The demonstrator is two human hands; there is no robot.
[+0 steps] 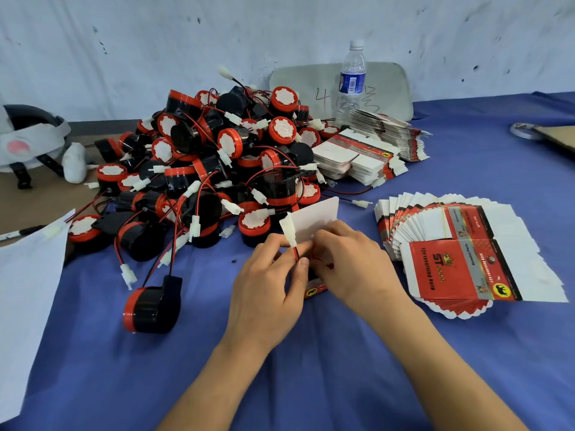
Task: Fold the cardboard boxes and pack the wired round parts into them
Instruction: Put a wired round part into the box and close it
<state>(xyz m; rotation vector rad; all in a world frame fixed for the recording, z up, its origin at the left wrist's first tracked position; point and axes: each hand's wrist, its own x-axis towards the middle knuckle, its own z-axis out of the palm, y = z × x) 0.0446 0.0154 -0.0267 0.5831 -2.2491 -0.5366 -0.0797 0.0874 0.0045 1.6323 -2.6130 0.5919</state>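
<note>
The left hand [270, 275] pinches a red-and-black wire [296, 254] just below its white connector [288, 232], which sticks up between both hands. The right hand [348, 262], touching the left, curls its fingers round a small cardboard box [317, 219]. The box's white flap stands open on the far side, and the hands hide the rest of it. Just beyond lies the pile of round parts [217, 157], red-capped and black. One loose part [149, 306] rests to the near left. A fanned stack of flat boxes [460, 253] lies to the right on the blue cloth [311, 362]. More stacks [357, 160] and a water bottle [351, 82] stand farther back.
</note>
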